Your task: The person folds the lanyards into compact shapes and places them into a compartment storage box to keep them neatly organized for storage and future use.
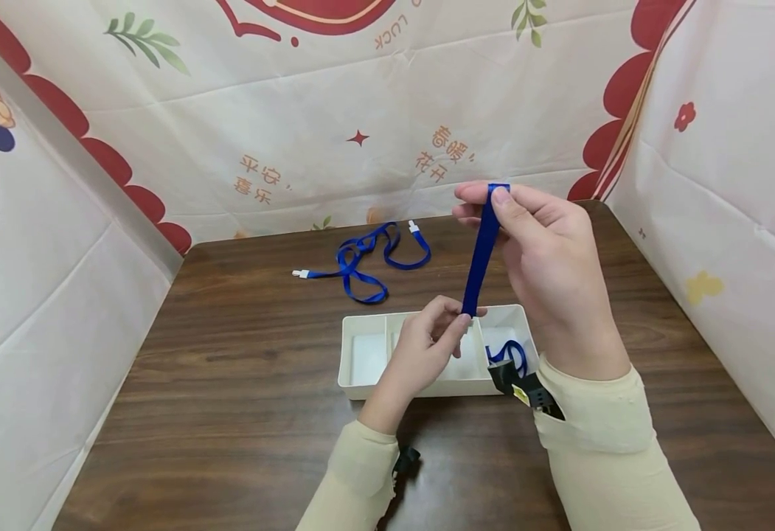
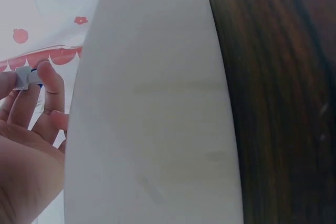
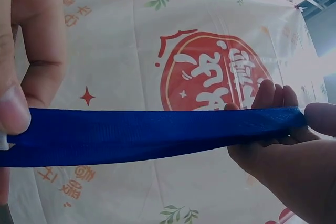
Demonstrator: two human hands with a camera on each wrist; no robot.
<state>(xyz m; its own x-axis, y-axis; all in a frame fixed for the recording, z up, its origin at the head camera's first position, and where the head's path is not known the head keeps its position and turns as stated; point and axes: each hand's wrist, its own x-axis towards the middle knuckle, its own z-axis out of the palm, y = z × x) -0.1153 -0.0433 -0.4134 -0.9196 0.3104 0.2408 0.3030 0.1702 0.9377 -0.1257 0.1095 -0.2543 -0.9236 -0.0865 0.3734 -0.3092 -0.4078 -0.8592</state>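
Note:
A blue lanyard [image 1: 482, 254] is stretched at a slant between the two hands above the tray. Its lower end is pinched by the left hand [image 1: 423, 350], thumb against fingers; in the left wrist view a white clip [image 2: 22, 78] shows between those fingertips. Higher up, the right hand [image 1: 549, 254] holds the folded top of the strap between thumb and fingers. The strap [image 3: 147, 135] runs flat and taut across the right wrist view. Below the hands stands a white divided tray [image 1: 364, 320], partly hidden by the left hand.
Another blue lanyard [image 1: 363, 269] with white clips at both ends lies loosely looped on the table [image 1: 248, 354] behind the tray. Coiled blue lanyard [image 1: 512, 352] sits in the tray's right compartment. Printed cloth [image 1: 334, 184] hangs around the table's back and sides.

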